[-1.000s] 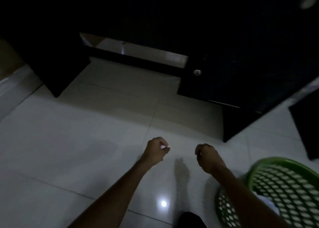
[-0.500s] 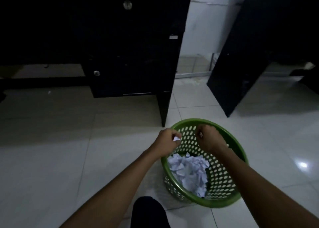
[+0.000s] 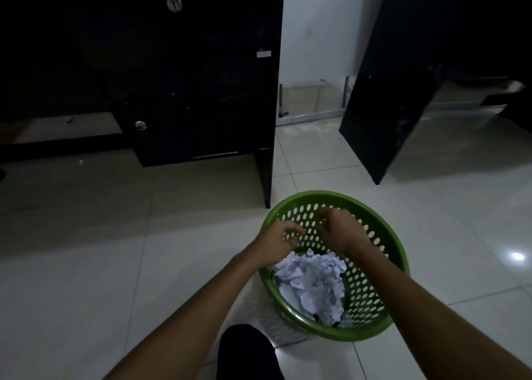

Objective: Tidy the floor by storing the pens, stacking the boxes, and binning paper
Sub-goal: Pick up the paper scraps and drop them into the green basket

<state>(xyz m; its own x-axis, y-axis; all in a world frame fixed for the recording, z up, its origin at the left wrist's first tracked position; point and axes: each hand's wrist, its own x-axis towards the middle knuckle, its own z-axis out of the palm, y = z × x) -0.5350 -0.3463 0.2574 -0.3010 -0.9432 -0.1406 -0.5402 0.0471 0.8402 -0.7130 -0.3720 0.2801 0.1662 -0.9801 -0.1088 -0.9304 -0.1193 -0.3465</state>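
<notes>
A green perforated plastic basket [image 3: 385, 235] stands on the pale tiled floor in front of me. Crumpled white paper [image 3: 313, 281] lies heaped inside it. My left hand [image 3: 277, 243] hovers over the basket's left rim with its fingers spread and nothing in them. My right hand [image 3: 341, 230] hangs over the middle of the basket, fingers loosely apart and empty. The room is dim.
A black cabinet [image 3: 201, 77] with round locks stands behind the basket to the left, its leg close to the rim. A black panel [image 3: 394, 91] leans at the right. My dark knee [image 3: 247, 351] shows at the bottom edge. A tiny scrap [image 3: 81, 162] lies far left.
The view swung right from bare floor to the basket. Both hands moved over it, and the small white paper piece held in the left fingers is no longer there; both hands have opened.
</notes>
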